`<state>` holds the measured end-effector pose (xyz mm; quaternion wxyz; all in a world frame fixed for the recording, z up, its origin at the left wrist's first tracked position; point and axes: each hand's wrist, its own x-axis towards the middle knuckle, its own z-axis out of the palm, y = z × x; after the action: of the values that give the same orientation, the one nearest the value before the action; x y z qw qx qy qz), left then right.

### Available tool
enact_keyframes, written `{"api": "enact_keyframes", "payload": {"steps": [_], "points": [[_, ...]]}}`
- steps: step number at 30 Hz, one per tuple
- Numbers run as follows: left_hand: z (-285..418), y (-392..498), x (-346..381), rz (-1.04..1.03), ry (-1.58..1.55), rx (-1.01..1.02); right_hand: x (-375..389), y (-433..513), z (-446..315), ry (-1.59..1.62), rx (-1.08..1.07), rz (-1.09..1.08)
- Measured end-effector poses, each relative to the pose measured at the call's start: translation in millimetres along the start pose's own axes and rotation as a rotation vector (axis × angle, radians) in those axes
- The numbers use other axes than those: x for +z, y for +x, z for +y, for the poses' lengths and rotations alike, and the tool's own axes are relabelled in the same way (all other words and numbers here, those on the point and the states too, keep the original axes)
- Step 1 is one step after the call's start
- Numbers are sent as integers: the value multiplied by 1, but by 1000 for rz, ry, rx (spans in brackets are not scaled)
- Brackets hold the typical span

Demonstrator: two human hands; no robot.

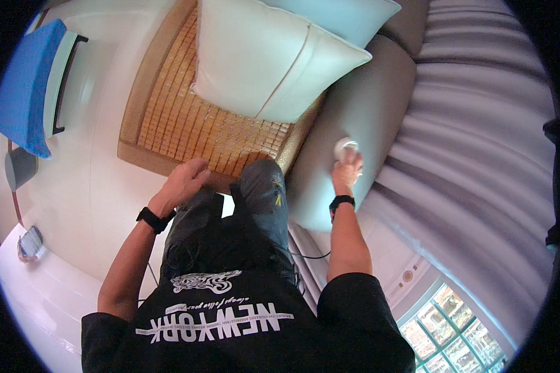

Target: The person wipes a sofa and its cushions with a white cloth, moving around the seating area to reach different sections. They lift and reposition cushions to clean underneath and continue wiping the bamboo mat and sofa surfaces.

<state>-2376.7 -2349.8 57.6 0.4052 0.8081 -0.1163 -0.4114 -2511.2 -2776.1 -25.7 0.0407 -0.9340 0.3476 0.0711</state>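
Note:
My right hand (346, 173) presses a white cloth or wipe (346, 145) against the brown leather-like backrest (368, 88) of a sofa. The wipe is bunched under my fingers and slightly blurred. Nothing shows in my left hand (183, 183), which hovers over my left thigh by the front edge of the seat, its thumb apart from the fingers. A bamboo-tile seat mat (205, 126) with a tan woven border covers the seat. On the mat a cream cushion (266, 56) leans, with a pale blue cushion (340, 21) behind it.
Grey-mauve curtains (476, 116) hang behind the backrest. A barred window (457, 326) is at lower right. To the left are a blue-covered piece of furniture (28, 88), a grey stool-like object (21, 168) and a white surface (42, 289) bearing a small packet (30, 242). A dark cable (310, 256) passes beside my right leg.

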Motion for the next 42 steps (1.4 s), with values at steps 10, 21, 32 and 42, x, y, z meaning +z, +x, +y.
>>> {"api": "enact_keyframes", "payload": {"steps": [10, 21, 32, 42], "points": [[60, 67, 33, -44, 99, 65, 32, 59, -12, -160, -514, -193], [117, 116, 14, 93, 17, -38, -1, 286, -43, -274, -478, 55], [128, 143, 27, 113, 66, -82, -10, 420, -47, -206, -366, 196], [119, 145, 42, 145, 38, -59, -15, 423, -36, -192, -363, 169]]}}
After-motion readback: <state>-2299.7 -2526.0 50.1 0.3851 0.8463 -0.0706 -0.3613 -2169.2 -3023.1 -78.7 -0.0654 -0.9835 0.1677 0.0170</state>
